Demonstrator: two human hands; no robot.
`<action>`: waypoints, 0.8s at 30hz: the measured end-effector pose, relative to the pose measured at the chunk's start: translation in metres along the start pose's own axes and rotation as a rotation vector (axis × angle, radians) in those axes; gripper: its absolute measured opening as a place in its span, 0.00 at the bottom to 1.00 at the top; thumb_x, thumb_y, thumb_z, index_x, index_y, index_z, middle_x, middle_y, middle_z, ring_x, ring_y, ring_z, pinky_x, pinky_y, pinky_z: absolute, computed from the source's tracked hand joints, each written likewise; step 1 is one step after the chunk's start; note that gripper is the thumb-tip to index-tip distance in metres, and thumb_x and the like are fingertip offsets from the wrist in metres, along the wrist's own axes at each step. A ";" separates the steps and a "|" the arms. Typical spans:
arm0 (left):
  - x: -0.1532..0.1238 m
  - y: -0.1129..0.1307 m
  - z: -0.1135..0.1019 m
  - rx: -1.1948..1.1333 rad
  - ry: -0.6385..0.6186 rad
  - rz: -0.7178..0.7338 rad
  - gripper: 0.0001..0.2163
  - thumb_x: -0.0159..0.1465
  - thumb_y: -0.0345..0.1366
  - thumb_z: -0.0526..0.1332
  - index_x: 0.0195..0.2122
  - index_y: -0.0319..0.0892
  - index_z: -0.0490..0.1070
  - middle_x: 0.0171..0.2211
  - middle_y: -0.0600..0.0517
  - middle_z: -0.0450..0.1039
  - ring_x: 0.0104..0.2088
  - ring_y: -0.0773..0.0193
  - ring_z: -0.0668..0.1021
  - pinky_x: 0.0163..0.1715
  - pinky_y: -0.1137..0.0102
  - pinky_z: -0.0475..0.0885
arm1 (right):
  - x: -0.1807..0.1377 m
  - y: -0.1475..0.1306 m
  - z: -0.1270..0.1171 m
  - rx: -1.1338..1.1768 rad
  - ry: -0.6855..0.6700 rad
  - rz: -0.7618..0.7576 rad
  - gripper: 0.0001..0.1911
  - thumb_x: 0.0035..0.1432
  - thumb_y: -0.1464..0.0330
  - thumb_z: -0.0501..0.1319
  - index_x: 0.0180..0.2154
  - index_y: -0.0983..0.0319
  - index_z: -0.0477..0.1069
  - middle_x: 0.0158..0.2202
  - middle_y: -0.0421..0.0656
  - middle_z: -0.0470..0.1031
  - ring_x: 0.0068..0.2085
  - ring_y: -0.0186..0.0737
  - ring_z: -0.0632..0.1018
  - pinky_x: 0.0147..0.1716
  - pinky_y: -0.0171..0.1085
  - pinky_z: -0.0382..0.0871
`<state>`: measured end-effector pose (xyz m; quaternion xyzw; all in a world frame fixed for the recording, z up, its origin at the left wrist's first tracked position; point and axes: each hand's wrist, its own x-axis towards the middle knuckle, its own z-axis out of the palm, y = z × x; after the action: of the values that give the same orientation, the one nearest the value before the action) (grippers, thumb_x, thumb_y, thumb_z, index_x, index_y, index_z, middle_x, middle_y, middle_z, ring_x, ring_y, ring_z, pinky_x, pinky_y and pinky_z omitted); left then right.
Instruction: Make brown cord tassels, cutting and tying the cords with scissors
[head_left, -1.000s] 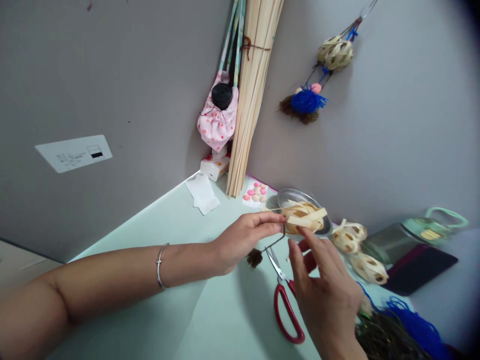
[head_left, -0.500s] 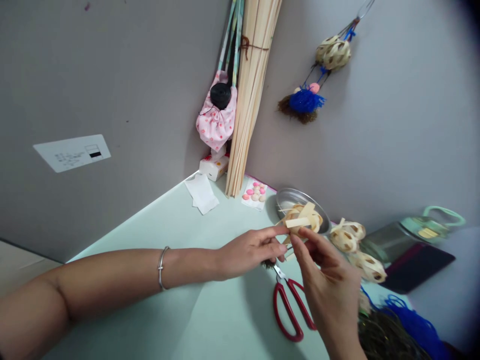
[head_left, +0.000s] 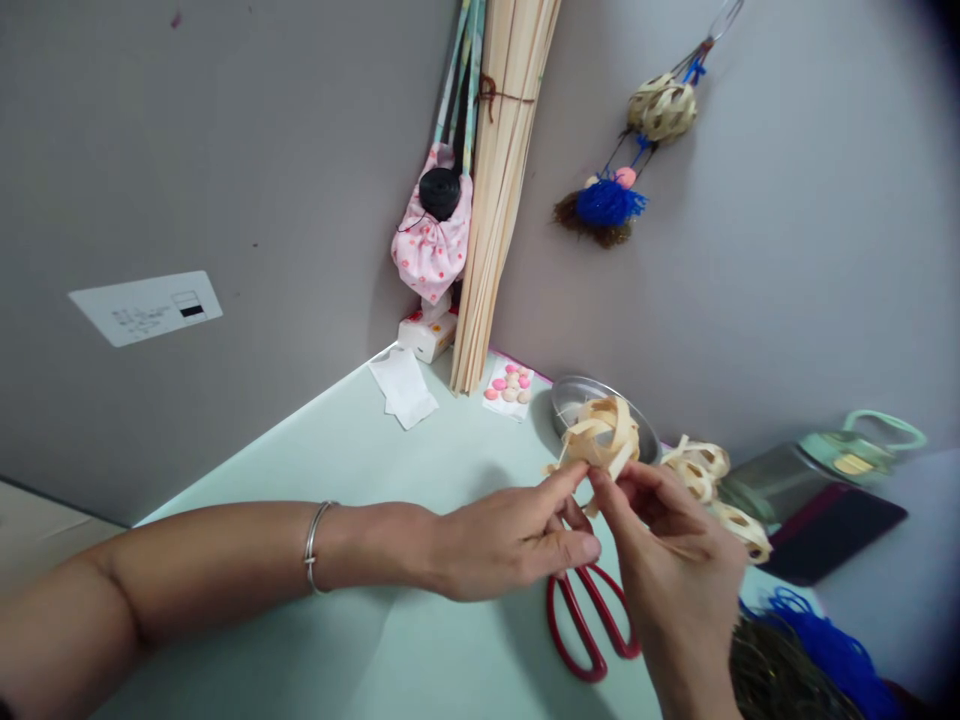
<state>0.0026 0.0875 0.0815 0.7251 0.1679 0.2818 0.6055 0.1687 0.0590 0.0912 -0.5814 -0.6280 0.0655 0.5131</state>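
A half-woven ball of pale bamboo strips [head_left: 602, 428] is held up between my hands, its openings showing. My left hand [head_left: 517, 540], with a silver bangle [head_left: 313, 548] on the wrist, pinches the ball's lower left edge with thumb side turned down. On the right, my right hand [head_left: 671, 560] grips a strip at the ball's lower edge between thumb and fingers. Below the hands lie red-handled scissors [head_left: 592, 625], their blades hidden by my left hand. Behind the ball stands a round metal dish [head_left: 577, 392], partly covered by it.
Finished woven balls [head_left: 697, 468] sit right of the dish. Beyond them are a green-lidded bottle [head_left: 825, 450] and a dark flat object [head_left: 832, 535]. Blue and brown threads [head_left: 810, 650] fill the lower right. Beads [head_left: 510, 383] and a strip bundle [head_left: 499, 220] stand at the back.
The ball has been turned, so its openings face me and the broad strip end has swung down. My left hand is slightly lower and further right, covering the scissor blades.
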 end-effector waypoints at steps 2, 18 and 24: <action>0.002 0.001 -0.002 0.174 0.002 0.012 0.25 0.68 0.45 0.53 0.63 0.40 0.54 0.37 0.48 0.71 0.36 0.59 0.73 0.41 0.63 0.68 | -0.001 0.000 0.002 0.003 0.040 0.013 0.04 0.57 0.68 0.66 0.32 0.61 0.75 0.24 0.35 0.65 0.25 0.32 0.66 0.25 0.33 0.61; 0.003 -0.006 -0.005 0.143 0.057 0.053 0.24 0.69 0.42 0.51 0.64 0.41 0.53 0.32 0.50 0.72 0.36 0.58 0.75 0.42 0.63 0.70 | -0.001 0.010 0.003 -0.023 -0.062 -0.125 0.06 0.63 0.69 0.62 0.40 0.61 0.79 0.27 0.37 0.69 0.27 0.32 0.69 0.25 0.32 0.64; 0.003 0.000 -0.008 0.076 0.027 0.049 0.24 0.70 0.42 0.50 0.65 0.41 0.53 0.35 0.50 0.70 0.36 0.60 0.75 0.43 0.63 0.70 | -0.001 0.010 0.001 0.104 0.011 -0.040 0.05 0.59 0.68 0.66 0.38 0.60 0.80 0.29 0.39 0.73 0.29 0.34 0.71 0.28 0.34 0.65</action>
<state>0.0004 0.0954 0.0830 0.7476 0.1689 0.2998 0.5681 0.1743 0.0623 0.0830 -0.5417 -0.6324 0.0847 0.5472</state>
